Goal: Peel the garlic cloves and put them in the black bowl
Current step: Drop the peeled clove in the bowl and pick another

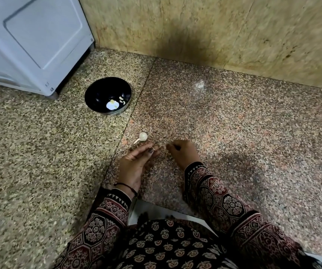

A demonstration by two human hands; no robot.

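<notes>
The small, papery white garlic head [142,136] with its short dry stalk lies on the speckled pink-brown granite countertop [214,123], just beyond the fingertips of the left hand [137,162] and apart from them. It looks light, and stiff under a loose, brittle skin. That skin is likely to slip and flake, so the firm body is probably the place to take it, not the stalk, which may snap off.

The left hand is turned palm up, and its thumb and fingertips pinch a tiny pale scrap [153,149], probably a clove or its skin; it is too small to tell which. The right hand [183,152] sits close beside it, knuckles up, fingers curled in tight. Whether it holds anything I cannot tell.

Further off to the left stands the glossy round black bowl [87,94], with a few smooth, cream, crescent-shaped peeled cloves [121,100] at its bottom. Bare cloves like these are likely slick and easily bruised.

A smooth white appliance casing [39,35] stands behind the bowl, against a mottled yellowish stone wall [175,26]. Block-printed dark red and black sleeves [224,200] cover both forearms.
</notes>
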